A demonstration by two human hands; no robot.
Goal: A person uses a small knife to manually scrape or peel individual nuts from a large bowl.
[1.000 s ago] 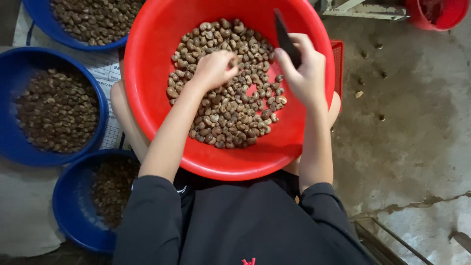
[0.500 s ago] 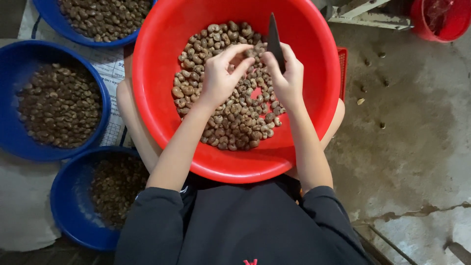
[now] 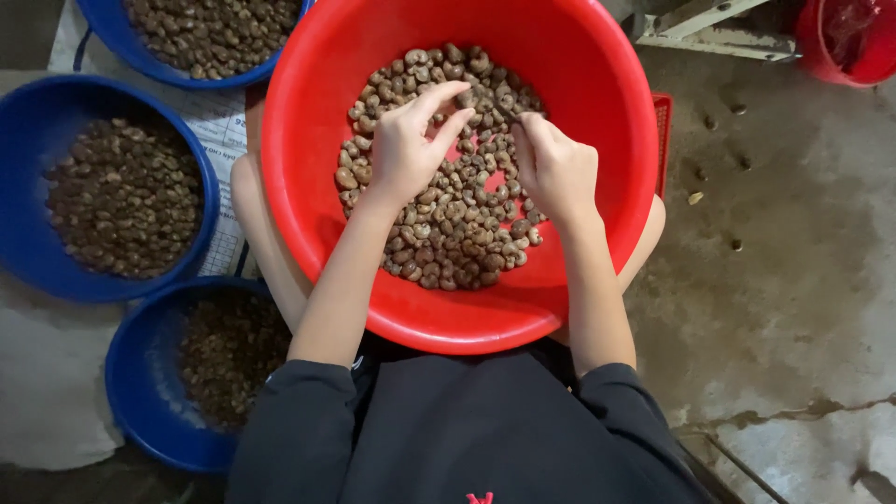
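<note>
A big red basin rests on my lap and holds a pile of brown cashew nuts. My left hand is over the pile and pinches one cashew nut between thumb and forefinger. My right hand is closed around a small dark knife. Only a thin sliver of the blade shows, pointing at the pinched nut. Both hands meet above the far half of the pile.
Three blue bowls with darker nuts stand to my left: one at the top, one in the middle, one near my knee. A red basket edge shows behind the basin. A red bucket stands on the concrete floor.
My left hand lifted a nut off the pile toward the right hand. The right hand tilted the upright knife down, so the blade now points at the nut.
</note>
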